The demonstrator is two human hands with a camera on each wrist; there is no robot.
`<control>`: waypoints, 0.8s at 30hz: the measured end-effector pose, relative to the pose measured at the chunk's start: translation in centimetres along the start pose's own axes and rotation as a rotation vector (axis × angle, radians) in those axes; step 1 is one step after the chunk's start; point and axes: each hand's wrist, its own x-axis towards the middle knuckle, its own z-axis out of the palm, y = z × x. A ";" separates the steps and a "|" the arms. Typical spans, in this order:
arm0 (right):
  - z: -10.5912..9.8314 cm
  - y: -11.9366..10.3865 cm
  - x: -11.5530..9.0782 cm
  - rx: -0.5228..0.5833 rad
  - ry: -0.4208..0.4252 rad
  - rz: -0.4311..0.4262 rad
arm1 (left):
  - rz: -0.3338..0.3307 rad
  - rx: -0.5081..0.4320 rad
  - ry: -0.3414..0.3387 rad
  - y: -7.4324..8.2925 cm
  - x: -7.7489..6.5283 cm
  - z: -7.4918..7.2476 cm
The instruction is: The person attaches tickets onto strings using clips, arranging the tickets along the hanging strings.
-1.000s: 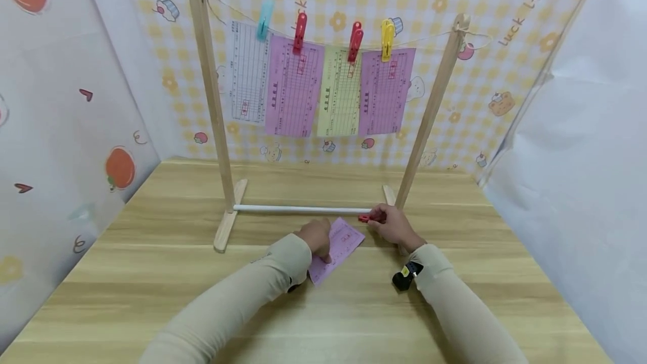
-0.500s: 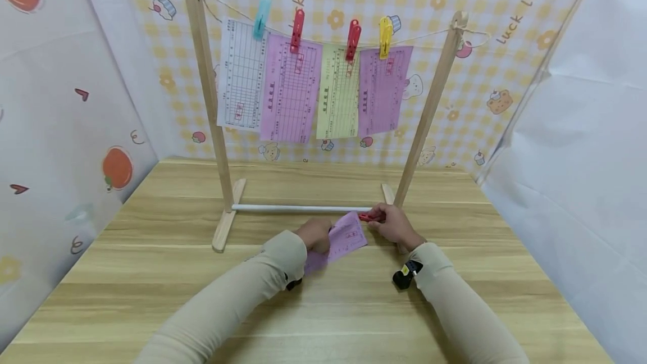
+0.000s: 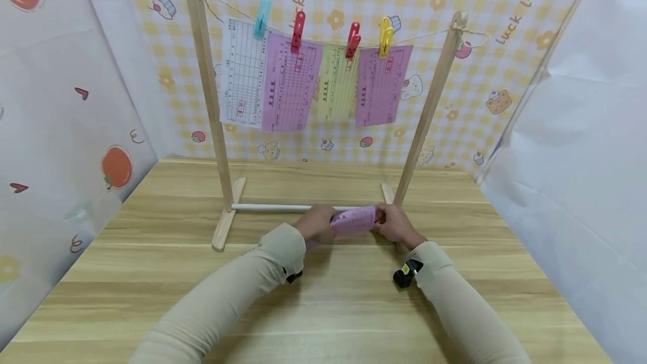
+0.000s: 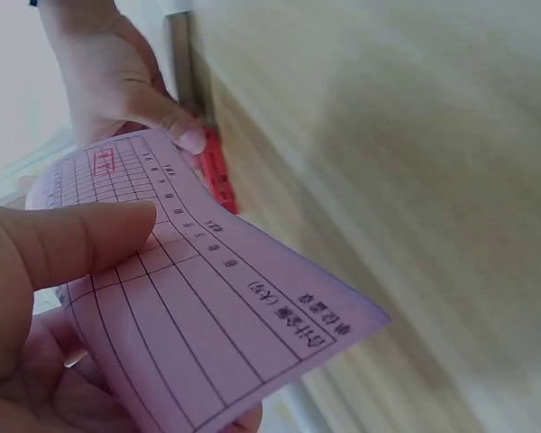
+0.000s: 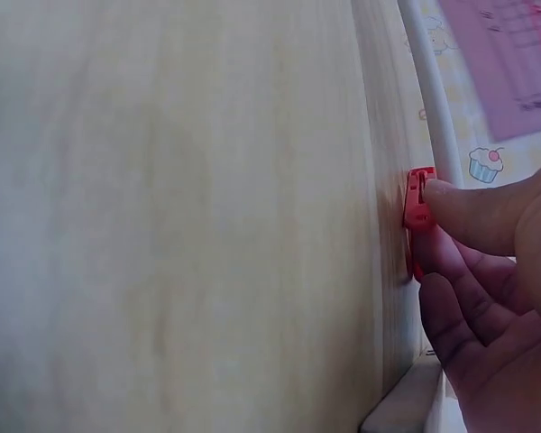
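My left hand (image 3: pixel 317 223) pinches a pink printed form (image 3: pixel 354 222), thumb on top, and holds it lifted off the table. In the left wrist view the form (image 4: pixel 189 307) bends along its length, its far end near the other hand. Just right of it, my right hand (image 3: pixel 396 224) holds a red clothespin (image 5: pixel 419 203) between thumb and fingers, low by the tabletop. The lifted form mostly hides this clothespin in the head view. Above hang a white form (image 3: pixel 242 72), a pink form (image 3: pixel 290 86), a yellow form (image 3: pixel 336 86) and another pink form (image 3: pixel 381 89).
A string between two wooden posts (image 3: pixel 206 66) bears the forms with a blue clothespin (image 3: pixel 262 17), red clothespins (image 3: pixel 298 32) and a yellow clothespin (image 3: pixel 386 37). A white rod (image 3: pixel 273 207) joins the posts' feet, behind my hands, on the wooden table (image 3: pixel 354 308).
The left hand has picked the pink form up from the table and brought it up and right, close to the right hand. The right hand stays nearly still with the red clothespin.
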 end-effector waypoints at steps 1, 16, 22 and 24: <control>0.0 0.0 0.0 -0.008 -0.001 0.002 | 0.004 -0.011 0.006 0.1 -0.1 -0.2; -0.8 -0.4 -0.1 -0.010 -0.062 0.108 | 0.041 -0.033 0.083 2.0 0.3 -2.6; -0.8 -0.2 0.1 -0.007 -0.090 0.104 | 0.052 -0.046 0.091 2.9 0.4 -3.5; -0.8 -0.2 0.1 -0.014 -0.094 0.097 | 0.056 -0.055 0.096 3.2 0.4 -3.8</control>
